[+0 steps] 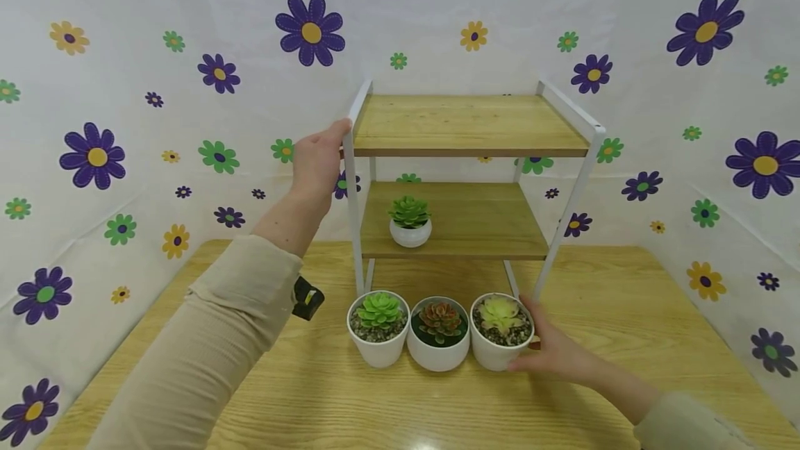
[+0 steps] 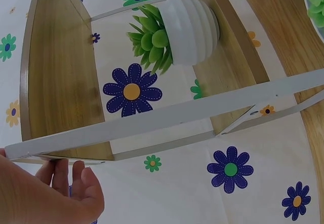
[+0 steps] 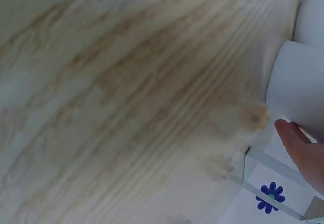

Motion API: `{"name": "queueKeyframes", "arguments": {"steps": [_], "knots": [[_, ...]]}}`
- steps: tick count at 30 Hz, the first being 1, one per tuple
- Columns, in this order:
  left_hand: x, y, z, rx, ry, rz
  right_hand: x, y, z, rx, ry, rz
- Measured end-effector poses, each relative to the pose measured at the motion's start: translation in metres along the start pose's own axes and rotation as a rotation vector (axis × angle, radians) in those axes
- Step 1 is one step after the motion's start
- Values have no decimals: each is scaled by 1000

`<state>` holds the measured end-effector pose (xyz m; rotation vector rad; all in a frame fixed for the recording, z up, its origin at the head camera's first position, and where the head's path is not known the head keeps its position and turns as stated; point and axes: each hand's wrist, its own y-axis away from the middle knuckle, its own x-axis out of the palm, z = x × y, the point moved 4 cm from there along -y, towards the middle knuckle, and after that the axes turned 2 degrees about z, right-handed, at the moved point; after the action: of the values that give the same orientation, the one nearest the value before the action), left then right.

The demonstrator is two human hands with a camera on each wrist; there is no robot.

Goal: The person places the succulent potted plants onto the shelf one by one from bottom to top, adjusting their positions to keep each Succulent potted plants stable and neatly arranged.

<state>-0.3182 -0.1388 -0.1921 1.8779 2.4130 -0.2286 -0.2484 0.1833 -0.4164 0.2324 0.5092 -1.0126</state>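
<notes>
My left hand (image 1: 317, 164) grips the top left corner of a two-tier shelf rack (image 1: 469, 120) with a white frame. In the left wrist view, its fingers (image 2: 87, 188) curl beneath the frame's end. At the front right, my right hand (image 1: 559, 353) holds a white pot (image 1: 496, 356) with a yellow-green succulent, thumb at the front and fingers round the far side. Left of it stand a white pot with a reddish succulent (image 1: 440, 319) and another with a bright green one (image 1: 380, 310). A small ribbed white pot (image 1: 410, 233) with a green succulent sits on the lower shelf.
The rack stands on a wooden table (image 1: 294, 387), behind the row of pots. A flower-patterned cloth (image 1: 156, 75) covers the walls around the back and sides. A black device (image 1: 307, 299) shows beside my left sleeve.
</notes>
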Motion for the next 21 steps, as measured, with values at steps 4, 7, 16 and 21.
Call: {"name": "queueKeyframes", "arguments": {"steps": [4, 7, 16, 21], "knots": [[0, 1, 0, 1, 2, 8, 3, -3, -1, 2, 40, -66], [-1, 1, -1, 1, 5, 6, 4, -5, -1, 13, 84, -111], [1, 2, -2, 12, 3, -2, 8, -10, 2, 83, 149, -190], [1, 1, 0, 7, 0, -4, 8, -11, 2, 94, 174, -198]]}}
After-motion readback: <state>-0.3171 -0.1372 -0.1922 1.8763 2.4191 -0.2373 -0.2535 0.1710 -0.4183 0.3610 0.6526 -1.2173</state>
